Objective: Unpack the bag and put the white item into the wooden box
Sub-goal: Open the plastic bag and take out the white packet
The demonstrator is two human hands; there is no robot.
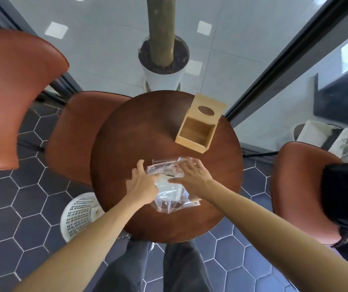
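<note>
Between my hands lies the clear plastic bag (pixel 169 186); my left hand (pixel 142 184) pinches its near edge, my right hand (pixel 194 175) rests spread on top. Beyond my right hand sits the open wooden box (pixel 198 127).

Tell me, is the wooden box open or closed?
Open. The wooden box has its lid, the one with the oval hole, slid back, and you can see its bare, empty inside.

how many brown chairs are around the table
3: one chair far left, one chair tucked against the table's left edge, one chair right. Others may sit outside view.
</note>
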